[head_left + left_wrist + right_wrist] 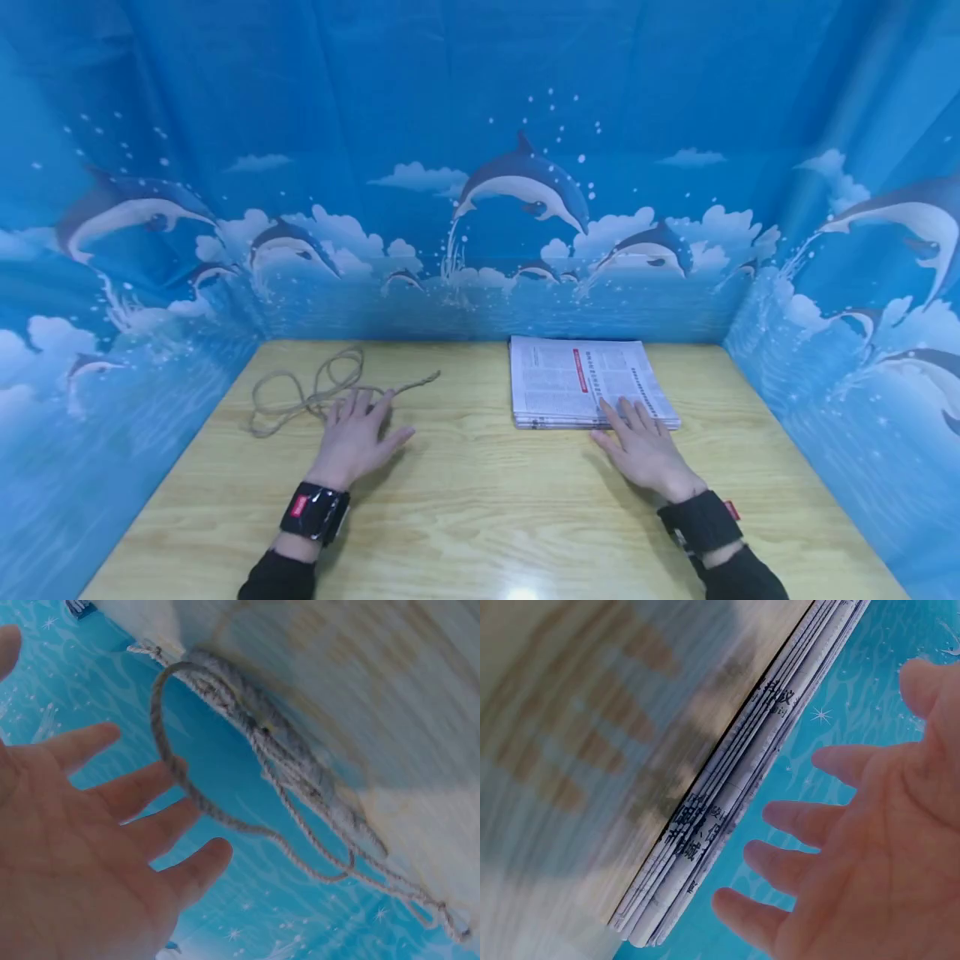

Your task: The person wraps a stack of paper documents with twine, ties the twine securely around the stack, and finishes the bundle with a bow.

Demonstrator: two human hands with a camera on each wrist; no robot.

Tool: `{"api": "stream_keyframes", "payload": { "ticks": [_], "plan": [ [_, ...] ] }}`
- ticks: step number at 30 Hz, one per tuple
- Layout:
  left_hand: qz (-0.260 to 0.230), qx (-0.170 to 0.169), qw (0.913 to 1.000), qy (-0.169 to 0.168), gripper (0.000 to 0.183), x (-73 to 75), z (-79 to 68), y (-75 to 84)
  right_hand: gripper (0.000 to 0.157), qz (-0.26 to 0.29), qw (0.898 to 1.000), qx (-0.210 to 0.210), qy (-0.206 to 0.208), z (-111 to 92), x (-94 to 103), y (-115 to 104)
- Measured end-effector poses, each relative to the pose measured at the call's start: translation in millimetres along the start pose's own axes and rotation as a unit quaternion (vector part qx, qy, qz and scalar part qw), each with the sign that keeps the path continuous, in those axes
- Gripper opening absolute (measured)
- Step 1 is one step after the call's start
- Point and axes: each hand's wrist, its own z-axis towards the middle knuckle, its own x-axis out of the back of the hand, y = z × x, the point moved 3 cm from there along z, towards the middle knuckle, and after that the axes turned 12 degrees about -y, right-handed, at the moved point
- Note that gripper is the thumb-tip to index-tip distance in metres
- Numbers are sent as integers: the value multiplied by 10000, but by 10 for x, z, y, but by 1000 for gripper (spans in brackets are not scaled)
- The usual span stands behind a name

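A loosely looped beige rope (303, 402) lies on the table's left side, one end stretching right. My left hand (356, 439) is at its near edge, palm down with fingers spread. In the left wrist view the rope (262, 742) appears beyond the fingertips of the left hand (82, 840), ungripped. A folded stack of newspapers (577, 379) lies right of centre toward the back. My right hand (645, 450) is at its near right edge, fingers straight. The right wrist view has the newspapers' folded edges (712, 802) apart from the fingers of the right hand (855, 847).
The wooden table (480, 517) has a light, glossy grain. Blue curtains (480, 167) printed with dolphins and clouds stand along its back and both sides. Each wrist wears a black band, such as the left wristband (315, 510).
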Motion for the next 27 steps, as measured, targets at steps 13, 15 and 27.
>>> {"api": "stream_keyframes", "payload": {
  "ticks": [13,15,27],
  "plan": [
    [282,-76,9995,105,27,-49,132,-57,61,159,9983,552,-2,72,-109,-182],
    [176,-17,9998,93,27,-45,155,-66,60,121,9979,635,14,92,-112,-223],
    [-635,387,9970,-223,39,-48,277,-36,50,218,9929,1166,85,355,-33,-591]
  ]
}}
